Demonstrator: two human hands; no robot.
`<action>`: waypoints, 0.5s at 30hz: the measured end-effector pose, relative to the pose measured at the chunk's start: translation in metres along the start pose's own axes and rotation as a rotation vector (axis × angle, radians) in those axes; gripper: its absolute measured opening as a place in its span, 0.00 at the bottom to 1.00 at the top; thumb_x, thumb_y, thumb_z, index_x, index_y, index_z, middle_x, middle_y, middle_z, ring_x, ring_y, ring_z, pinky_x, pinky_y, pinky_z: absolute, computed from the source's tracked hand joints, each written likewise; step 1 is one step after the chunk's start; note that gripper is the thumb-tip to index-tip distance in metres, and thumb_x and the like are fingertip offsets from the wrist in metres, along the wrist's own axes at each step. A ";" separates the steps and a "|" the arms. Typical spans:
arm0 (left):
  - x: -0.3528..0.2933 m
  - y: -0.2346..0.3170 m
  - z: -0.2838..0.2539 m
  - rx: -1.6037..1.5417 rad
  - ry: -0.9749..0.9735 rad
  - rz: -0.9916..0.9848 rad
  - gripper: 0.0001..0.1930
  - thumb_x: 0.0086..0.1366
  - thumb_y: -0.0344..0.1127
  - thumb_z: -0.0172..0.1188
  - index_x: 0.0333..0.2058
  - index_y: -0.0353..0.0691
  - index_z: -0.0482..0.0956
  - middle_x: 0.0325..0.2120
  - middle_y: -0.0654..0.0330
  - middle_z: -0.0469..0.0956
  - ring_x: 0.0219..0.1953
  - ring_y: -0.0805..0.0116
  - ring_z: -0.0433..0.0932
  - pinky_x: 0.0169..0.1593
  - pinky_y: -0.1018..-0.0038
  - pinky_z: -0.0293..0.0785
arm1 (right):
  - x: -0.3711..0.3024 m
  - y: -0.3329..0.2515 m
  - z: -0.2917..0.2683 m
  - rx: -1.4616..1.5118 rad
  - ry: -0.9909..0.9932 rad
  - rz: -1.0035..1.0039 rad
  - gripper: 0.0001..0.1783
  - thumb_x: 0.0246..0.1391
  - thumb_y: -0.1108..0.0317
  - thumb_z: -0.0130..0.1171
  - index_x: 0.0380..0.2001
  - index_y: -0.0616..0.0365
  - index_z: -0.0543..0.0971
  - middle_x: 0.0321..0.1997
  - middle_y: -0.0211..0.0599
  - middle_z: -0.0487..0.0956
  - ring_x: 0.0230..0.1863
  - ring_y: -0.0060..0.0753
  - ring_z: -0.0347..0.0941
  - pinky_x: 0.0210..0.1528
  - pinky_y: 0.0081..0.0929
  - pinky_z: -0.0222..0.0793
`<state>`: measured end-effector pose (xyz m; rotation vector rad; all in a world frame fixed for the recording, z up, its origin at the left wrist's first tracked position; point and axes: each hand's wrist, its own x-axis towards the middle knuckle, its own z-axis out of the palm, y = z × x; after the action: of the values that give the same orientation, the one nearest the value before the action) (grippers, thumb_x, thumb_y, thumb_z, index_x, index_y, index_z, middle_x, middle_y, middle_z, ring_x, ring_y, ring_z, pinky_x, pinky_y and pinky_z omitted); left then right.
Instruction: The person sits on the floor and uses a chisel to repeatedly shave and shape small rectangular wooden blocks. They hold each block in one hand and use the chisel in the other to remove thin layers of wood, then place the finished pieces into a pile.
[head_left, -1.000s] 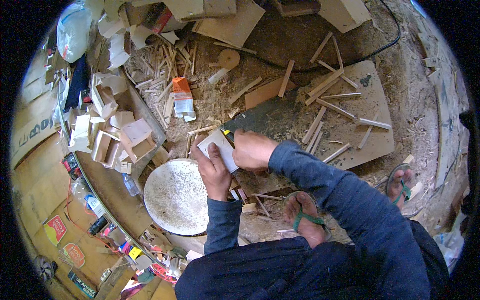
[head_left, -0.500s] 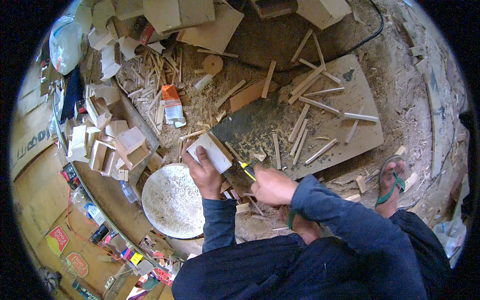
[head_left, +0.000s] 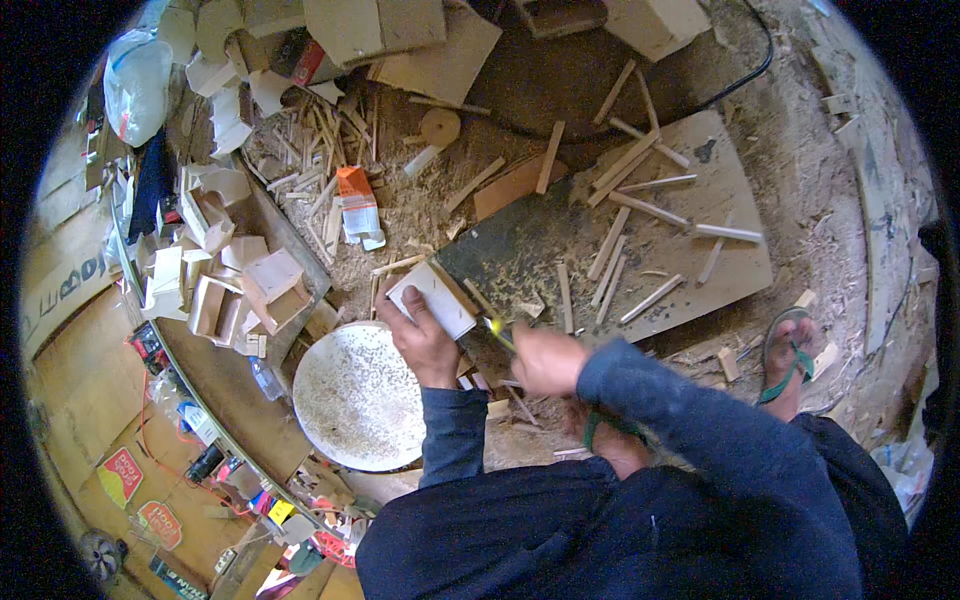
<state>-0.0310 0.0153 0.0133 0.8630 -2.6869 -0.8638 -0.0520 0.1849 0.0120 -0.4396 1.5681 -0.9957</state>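
Observation:
My left hand (head_left: 425, 338) grips a small wooden box (head_left: 450, 308) with a pale, flat face turned up, its thumb lying across that face. It is held over the near left corner of a dark, worn board (head_left: 725, 175). Closed around a hand tool with a yellow and black handle (head_left: 502, 337) is my right hand (head_left: 548, 360), just right of the box. Motion smears the tool, so its working end cannot be made out, nor whether it touches the box. Several thin wood strips (head_left: 652, 300) lie scattered on the board.
Left of my left hand is a white speckled round basin (head_left: 350, 405). Several open wooden boxes (head_left: 215, 308) are piled farther left. An orange and white packet (head_left: 360, 210) lies among sawdust and offcuts. A black cable (head_left: 750, 75) curves at the far right. My sandalled foot (head_left: 790, 350) rests right of the board.
The whole view has shifted slightly to the right. My right hand and the tool have swung lower against the box and now look blurred. My left hand keeps its hold on the box.

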 end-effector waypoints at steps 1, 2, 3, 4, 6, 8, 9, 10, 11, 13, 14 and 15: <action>0.001 0.000 0.001 -0.014 0.005 -0.023 0.22 0.72 0.47 0.43 0.52 0.33 0.65 0.45 0.42 0.72 0.47 0.51 0.74 0.52 0.64 0.68 | -0.016 0.005 0.009 -0.064 -0.027 0.087 0.26 0.46 0.68 0.53 0.44 0.79 0.64 0.35 0.70 0.77 0.39 0.63 0.78 0.43 0.48 0.74; 0.001 -0.001 0.000 -0.054 -0.005 -0.035 0.22 0.72 0.47 0.43 0.52 0.33 0.66 0.45 0.43 0.73 0.47 0.53 0.74 0.52 0.66 0.68 | -0.019 0.005 0.013 -0.039 0.016 0.030 0.27 0.47 0.68 0.52 0.46 0.79 0.63 0.36 0.70 0.77 0.39 0.64 0.77 0.44 0.50 0.73; 0.001 0.000 0.000 -0.062 -0.017 -0.028 0.22 0.72 0.46 0.43 0.52 0.33 0.66 0.45 0.44 0.73 0.47 0.54 0.74 0.52 0.66 0.68 | -0.025 0.005 0.015 -0.034 -0.027 0.049 0.27 0.48 0.68 0.51 0.47 0.79 0.61 0.36 0.71 0.77 0.38 0.65 0.77 0.44 0.51 0.72; 0.002 -0.001 -0.003 -0.067 -0.038 -0.021 0.21 0.72 0.46 0.43 0.52 0.33 0.66 0.45 0.44 0.73 0.47 0.55 0.73 0.52 0.67 0.68 | -0.032 0.008 0.010 0.032 0.015 -0.003 0.25 0.50 0.67 0.49 0.45 0.78 0.63 0.36 0.70 0.77 0.38 0.65 0.77 0.45 0.52 0.72; 0.000 0.001 -0.011 -0.093 -0.067 0.005 0.20 0.73 0.45 0.42 0.54 0.34 0.65 0.45 0.49 0.73 0.47 0.63 0.72 0.52 0.71 0.67 | -0.041 0.011 -0.004 0.083 0.002 0.060 0.23 0.50 0.67 0.49 0.43 0.77 0.64 0.35 0.69 0.77 0.38 0.64 0.76 0.44 0.51 0.72; -0.003 0.006 -0.022 -0.261 -0.103 -0.062 0.20 0.73 0.44 0.41 0.54 0.34 0.65 0.45 0.52 0.73 0.46 0.66 0.72 0.52 0.73 0.67 | -0.046 0.011 -0.021 0.148 0.108 0.057 0.19 0.51 0.65 0.49 0.39 0.73 0.67 0.31 0.67 0.77 0.34 0.65 0.76 0.42 0.53 0.71; -0.004 0.010 -0.027 -0.341 -0.105 -0.115 0.20 0.73 0.44 0.41 0.54 0.35 0.64 0.44 0.53 0.72 0.46 0.68 0.71 0.52 0.74 0.67 | -0.044 0.010 -0.029 0.138 0.170 0.066 0.19 0.51 0.64 0.50 0.39 0.71 0.67 0.30 0.64 0.77 0.34 0.65 0.76 0.41 0.54 0.71; -0.007 0.015 -0.032 -0.412 -0.120 -0.197 0.19 0.74 0.43 0.40 0.54 0.35 0.64 0.44 0.56 0.71 0.45 0.71 0.70 0.51 0.76 0.66 | -0.039 0.007 -0.036 0.141 0.268 0.010 0.20 0.51 0.62 0.51 0.39 0.70 0.68 0.30 0.64 0.77 0.34 0.64 0.76 0.40 0.52 0.71; -0.008 0.021 -0.035 -0.441 -0.145 -0.149 0.19 0.74 0.43 0.40 0.54 0.35 0.64 0.44 0.56 0.72 0.45 0.71 0.70 0.51 0.76 0.66 | -0.032 0.003 -0.042 0.134 0.341 -0.012 0.21 0.51 0.60 0.53 0.38 0.70 0.69 0.31 0.63 0.77 0.34 0.63 0.76 0.40 0.51 0.71; -0.014 0.034 -0.041 -0.481 -0.178 -0.118 0.19 0.74 0.43 0.40 0.54 0.35 0.64 0.44 0.55 0.72 0.45 0.71 0.70 0.51 0.75 0.67 | -0.017 -0.007 -0.050 0.309 0.394 -0.161 0.22 0.49 0.57 0.59 0.37 0.68 0.71 0.29 0.56 0.77 0.31 0.54 0.76 0.36 0.43 0.71; -0.016 0.041 -0.043 -0.488 -0.190 -0.105 0.20 0.74 0.44 0.39 0.54 0.35 0.64 0.44 0.54 0.72 0.45 0.70 0.71 0.50 0.75 0.67 | -0.008 -0.012 -0.054 0.394 0.386 -0.206 0.22 0.48 0.56 0.62 0.36 0.66 0.73 0.27 0.50 0.77 0.28 0.46 0.76 0.33 0.38 0.71; -0.017 0.047 -0.044 -0.522 -0.189 -0.154 0.20 0.74 0.45 0.39 0.54 0.35 0.63 0.44 0.54 0.72 0.45 0.69 0.71 0.50 0.75 0.68 | 0.000 -0.018 -0.057 0.478 0.374 -0.251 0.23 0.47 0.55 0.65 0.35 0.65 0.74 0.26 0.44 0.77 0.26 0.38 0.75 0.30 0.32 0.70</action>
<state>-0.0244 0.0354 0.0765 0.8977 -2.3637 -1.6561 -0.1092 0.1952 0.0246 -0.1170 1.5511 -1.6723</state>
